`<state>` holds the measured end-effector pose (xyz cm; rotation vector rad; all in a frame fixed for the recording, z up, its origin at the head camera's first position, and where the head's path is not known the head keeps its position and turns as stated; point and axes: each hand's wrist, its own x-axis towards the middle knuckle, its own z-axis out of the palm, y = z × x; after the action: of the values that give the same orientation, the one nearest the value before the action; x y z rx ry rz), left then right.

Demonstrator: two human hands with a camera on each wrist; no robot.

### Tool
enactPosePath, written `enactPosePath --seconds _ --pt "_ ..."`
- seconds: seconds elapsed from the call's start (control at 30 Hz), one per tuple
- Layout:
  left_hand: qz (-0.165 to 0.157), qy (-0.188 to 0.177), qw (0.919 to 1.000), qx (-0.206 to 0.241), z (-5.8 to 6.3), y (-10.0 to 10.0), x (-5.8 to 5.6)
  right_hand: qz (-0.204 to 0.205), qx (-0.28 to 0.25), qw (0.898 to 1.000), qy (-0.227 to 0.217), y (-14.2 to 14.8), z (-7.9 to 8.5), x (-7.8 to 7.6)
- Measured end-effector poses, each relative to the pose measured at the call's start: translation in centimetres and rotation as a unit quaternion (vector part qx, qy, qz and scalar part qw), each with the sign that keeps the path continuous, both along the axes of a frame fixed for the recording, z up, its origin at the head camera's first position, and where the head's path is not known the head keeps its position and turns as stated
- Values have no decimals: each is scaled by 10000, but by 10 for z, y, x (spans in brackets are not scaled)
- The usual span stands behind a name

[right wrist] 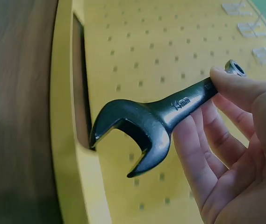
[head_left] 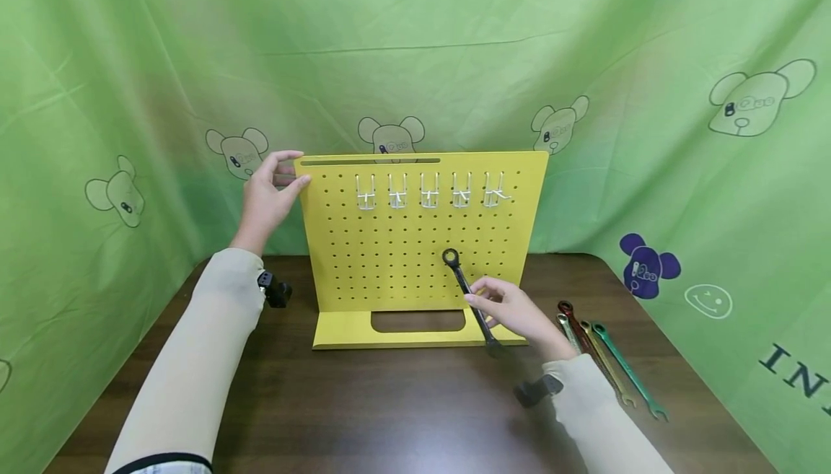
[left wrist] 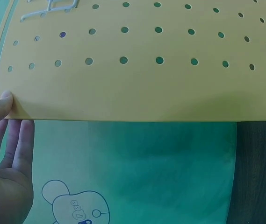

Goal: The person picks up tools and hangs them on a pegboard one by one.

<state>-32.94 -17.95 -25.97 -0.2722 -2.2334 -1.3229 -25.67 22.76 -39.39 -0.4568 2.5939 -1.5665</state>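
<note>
A yellow pegboard (head_left: 415, 243) stands upright on its base, with a row of white wire hooks (head_left: 429, 191) near its top. My left hand (head_left: 267, 192) pinches the board's upper left corner, thumb on the front and fingers behind, as the left wrist view shows too. In front of the board's lower right part, my right hand (head_left: 509, 308) holds a black combination wrench (right wrist: 147, 121) between thumb and fingers. Its ring end points up toward the board and its open end points down. "14mm" is marked on its shank. All the hooks hang bare.
Several wrenches, one of them green (head_left: 630, 366), lie side by side on the dark wooden table (head_left: 389, 409) to the right, partly behind my right forearm. A green printed curtain (head_left: 415, 48) surrounds the table at the back and sides.
</note>
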Motion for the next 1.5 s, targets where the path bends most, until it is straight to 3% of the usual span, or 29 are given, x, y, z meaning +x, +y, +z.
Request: enactPosePath --seconds 0.47,0.73,1.07,1.5 --pt "-34 -8 10000 50 -1 0 -1 393 -492 9976 295 -71 24 -10" --pt "-35 4 10000 30 -1 -1 -2 576 -511 9954 563 -101 44 -15" --pt "-84 -41 9999 61 -1 -1 -1 669 -726 9936 544 -123 60 -19" --pt "-3 -43 10000 2 -1 -1 -2 479 -832 9942 490 -135 60 -32"
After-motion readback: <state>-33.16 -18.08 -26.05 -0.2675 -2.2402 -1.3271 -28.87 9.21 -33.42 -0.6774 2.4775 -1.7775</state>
